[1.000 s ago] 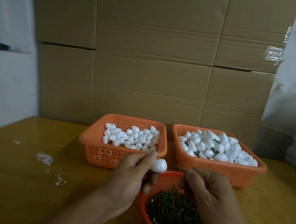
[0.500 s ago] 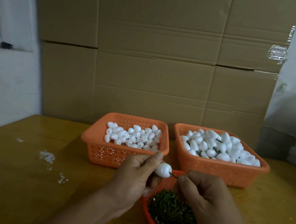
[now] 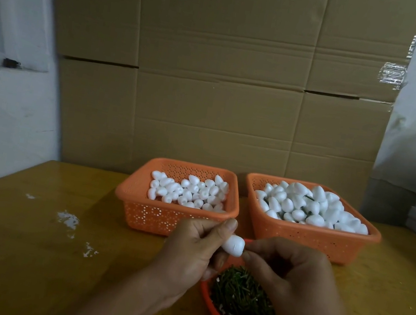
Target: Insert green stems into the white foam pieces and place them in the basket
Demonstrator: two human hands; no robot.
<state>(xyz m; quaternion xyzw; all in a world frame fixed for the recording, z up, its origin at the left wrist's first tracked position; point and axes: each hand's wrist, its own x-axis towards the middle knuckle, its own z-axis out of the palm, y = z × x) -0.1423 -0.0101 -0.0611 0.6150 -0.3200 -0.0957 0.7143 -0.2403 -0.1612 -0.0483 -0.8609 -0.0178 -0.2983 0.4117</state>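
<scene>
1. Holding the small white egg-shaped foam piece [image 3: 233,248] between thumb and curled fingers, the left hand [image 3: 193,253] keeps it just above the round orange plastic bowl of short green stems [image 3: 246,306].
2. The right hand [image 3: 288,281] pinches at the foam's end; the stem itself is hidden, probably already part-way in.
3. To do this well, push straight along the foam's long axis, bracing with the left thumb so it does not crumble.
4. Once seated, it belongs in the right-hand orange perforated plastic basket [image 3: 297,237], where stemmed pieces lie; the left orange basket [image 3: 154,215] holds plain ones.
</scene>
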